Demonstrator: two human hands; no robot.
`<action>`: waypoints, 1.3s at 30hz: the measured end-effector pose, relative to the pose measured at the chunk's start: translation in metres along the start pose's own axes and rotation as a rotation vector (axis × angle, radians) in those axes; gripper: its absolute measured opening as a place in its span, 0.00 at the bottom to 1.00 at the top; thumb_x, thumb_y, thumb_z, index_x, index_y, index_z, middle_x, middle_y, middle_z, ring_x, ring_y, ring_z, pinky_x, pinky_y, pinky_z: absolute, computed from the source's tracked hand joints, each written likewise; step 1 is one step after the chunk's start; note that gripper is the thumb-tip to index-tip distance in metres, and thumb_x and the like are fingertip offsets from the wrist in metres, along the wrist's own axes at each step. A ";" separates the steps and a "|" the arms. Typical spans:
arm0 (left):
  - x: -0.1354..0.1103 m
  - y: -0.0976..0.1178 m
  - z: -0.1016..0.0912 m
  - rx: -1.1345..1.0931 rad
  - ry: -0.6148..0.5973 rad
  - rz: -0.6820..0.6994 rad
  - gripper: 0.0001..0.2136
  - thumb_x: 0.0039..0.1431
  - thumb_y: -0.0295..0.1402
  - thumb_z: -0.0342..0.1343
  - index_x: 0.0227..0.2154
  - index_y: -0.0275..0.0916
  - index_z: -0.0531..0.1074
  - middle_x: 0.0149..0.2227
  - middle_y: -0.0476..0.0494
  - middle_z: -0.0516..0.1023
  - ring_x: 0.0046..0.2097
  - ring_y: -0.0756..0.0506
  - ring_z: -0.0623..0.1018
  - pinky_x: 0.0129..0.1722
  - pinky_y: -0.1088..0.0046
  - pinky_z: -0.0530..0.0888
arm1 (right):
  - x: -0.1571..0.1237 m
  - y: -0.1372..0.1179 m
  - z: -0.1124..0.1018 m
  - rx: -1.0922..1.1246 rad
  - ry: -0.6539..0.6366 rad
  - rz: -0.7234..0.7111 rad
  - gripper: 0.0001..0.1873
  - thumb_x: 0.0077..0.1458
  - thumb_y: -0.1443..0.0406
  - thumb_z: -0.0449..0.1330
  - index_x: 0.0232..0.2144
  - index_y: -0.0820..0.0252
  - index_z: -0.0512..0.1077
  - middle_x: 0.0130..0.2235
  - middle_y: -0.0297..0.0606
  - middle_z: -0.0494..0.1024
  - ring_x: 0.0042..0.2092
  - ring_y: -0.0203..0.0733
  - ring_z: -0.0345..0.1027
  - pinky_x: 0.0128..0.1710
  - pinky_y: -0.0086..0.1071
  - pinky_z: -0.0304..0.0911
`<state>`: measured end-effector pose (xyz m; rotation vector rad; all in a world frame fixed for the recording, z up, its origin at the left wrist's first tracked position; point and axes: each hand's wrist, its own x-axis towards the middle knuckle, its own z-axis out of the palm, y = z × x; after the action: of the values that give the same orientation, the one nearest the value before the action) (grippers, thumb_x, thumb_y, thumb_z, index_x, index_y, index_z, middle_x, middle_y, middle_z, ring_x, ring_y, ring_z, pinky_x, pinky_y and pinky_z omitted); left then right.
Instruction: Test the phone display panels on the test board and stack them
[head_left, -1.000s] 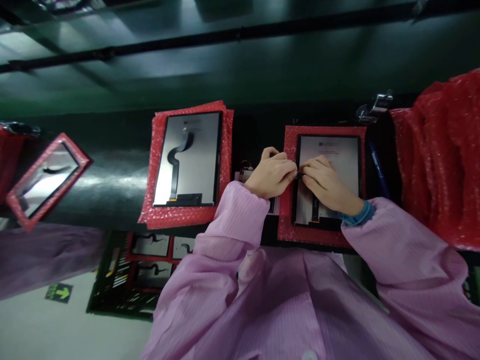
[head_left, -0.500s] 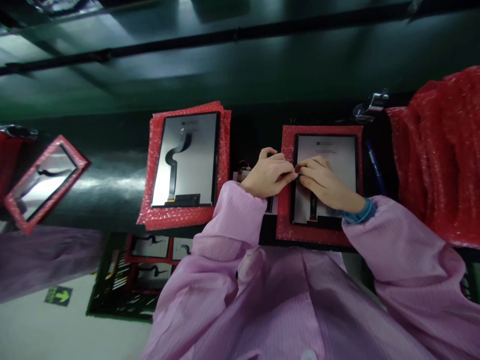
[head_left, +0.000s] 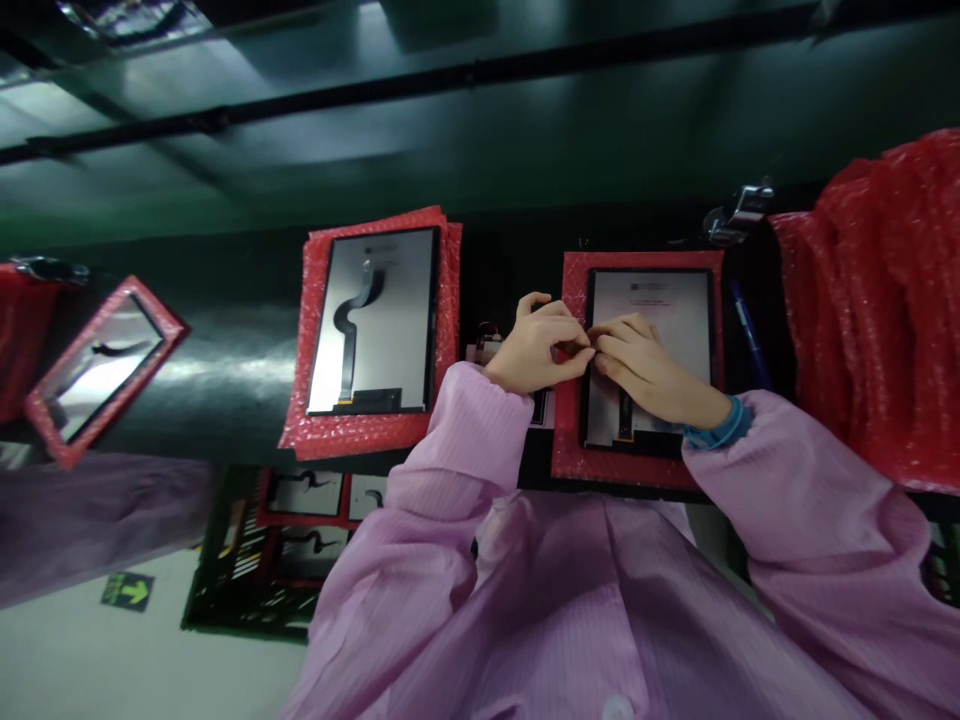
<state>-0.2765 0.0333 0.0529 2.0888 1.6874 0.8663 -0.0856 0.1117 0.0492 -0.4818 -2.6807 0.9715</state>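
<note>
In the head view, an LCD panel (head_left: 679, 310) lies face down on a red bubble-wrap pouch (head_left: 577, 275). Its dark flex cable (head_left: 625, 415) rises from the lower edge and runs under my right hand (head_left: 649, 368), whose fingers are pinched over the panel's left side. My left hand (head_left: 541, 345) meets it there from the left, thumb and forefinger pressed together at the right fingertips. What lies between the left fingertips is too small to make out. To the left, another LCD panel (head_left: 401, 330) with a curved flex cable rests on red bubble wrap.
A blue pen (head_left: 750, 335) and a pile of red bubble-wrap pouches (head_left: 877, 330) are on the right. A metal fitting (head_left: 739, 215) stands behind the pen. Below left, a green crate (head_left: 199, 590) holds more panels. Another wrapped panel (head_left: 105, 365) and a co-worker's sleeve (head_left: 97, 520) are far left.
The left forefinger has arched a little away from the thumb, while the tips stay together. Both hands keep their place. The view has shifted slightly, moving the far-left panel a little right.
</note>
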 end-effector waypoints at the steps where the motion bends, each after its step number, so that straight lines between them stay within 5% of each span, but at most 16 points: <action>1: 0.001 -0.001 0.001 0.017 -0.003 -0.007 0.05 0.57 0.33 0.59 0.27 0.41 0.75 0.27 0.54 0.77 0.38 0.47 0.76 0.62 0.55 0.57 | 0.001 0.000 0.000 -0.007 0.002 -0.004 0.18 0.69 0.60 0.44 0.40 0.59 0.73 0.52 0.46 0.75 0.54 0.52 0.61 0.58 0.52 0.55; 5: -0.003 0.004 -0.003 0.053 0.128 0.029 0.07 0.62 0.35 0.57 0.30 0.41 0.76 0.32 0.51 0.80 0.42 0.45 0.77 0.63 0.53 0.58 | -0.004 -0.002 -0.003 -0.015 0.098 -0.006 0.20 0.70 0.56 0.45 0.47 0.59 0.72 0.52 0.47 0.75 0.56 0.52 0.62 0.60 0.52 0.57; 10: -0.043 0.045 0.000 0.123 0.774 -0.101 0.10 0.70 0.32 0.48 0.39 0.39 0.75 0.42 0.42 0.79 0.48 0.44 0.76 0.51 0.62 0.71 | -0.054 -0.016 -0.017 -0.157 0.396 0.200 0.23 0.69 0.53 0.47 0.56 0.61 0.67 0.55 0.50 0.73 0.58 0.54 0.63 0.60 0.54 0.58; 11: -0.055 0.056 0.005 0.131 0.776 -0.112 0.09 0.70 0.30 0.49 0.39 0.40 0.74 0.39 0.43 0.78 0.46 0.44 0.77 0.49 0.64 0.73 | -0.070 -0.019 -0.018 -0.180 0.424 0.277 0.23 0.68 0.53 0.47 0.56 0.61 0.68 0.52 0.50 0.74 0.55 0.54 0.66 0.58 0.54 0.60; 14: -0.086 0.078 0.027 0.135 0.463 -0.143 0.07 0.69 0.29 0.50 0.42 0.39 0.73 0.40 0.44 0.81 0.44 0.45 0.79 0.46 0.67 0.77 | -0.114 -0.026 -0.012 -0.143 0.444 0.502 0.25 0.66 0.49 0.49 0.53 0.60 0.70 0.45 0.48 0.75 0.47 0.53 0.68 0.52 0.53 0.66; 19: -0.104 0.083 0.047 0.194 0.227 -0.185 0.13 0.70 0.35 0.51 0.53 0.36 0.70 0.48 0.37 0.82 0.49 0.40 0.81 0.52 0.60 0.78 | -0.142 -0.032 0.012 -0.042 0.467 0.634 0.30 0.63 0.44 0.51 0.55 0.59 0.69 0.50 0.51 0.73 0.48 0.53 0.69 0.51 0.52 0.67; 28: -0.100 0.097 0.058 0.291 0.172 -0.169 0.19 0.69 0.38 0.51 0.57 0.32 0.67 0.52 0.31 0.80 0.52 0.34 0.79 0.53 0.53 0.78 | -0.135 -0.031 0.026 0.103 0.649 0.705 0.30 0.57 0.43 0.57 0.54 0.56 0.68 0.53 0.49 0.73 0.52 0.54 0.66 0.55 0.56 0.64; 39: -0.100 0.097 0.064 0.247 0.229 -0.215 0.19 0.68 0.38 0.51 0.57 0.33 0.68 0.51 0.31 0.80 0.52 0.35 0.80 0.54 0.54 0.77 | -0.122 -0.013 -0.010 0.667 0.671 0.814 0.30 0.48 0.49 0.67 0.51 0.55 0.74 0.43 0.39 0.77 0.45 0.44 0.73 0.50 0.44 0.70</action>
<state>-0.1731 -0.0787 0.0357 1.9662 2.1933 0.8955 0.0265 0.0609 0.0509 -1.4504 -1.4235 1.4587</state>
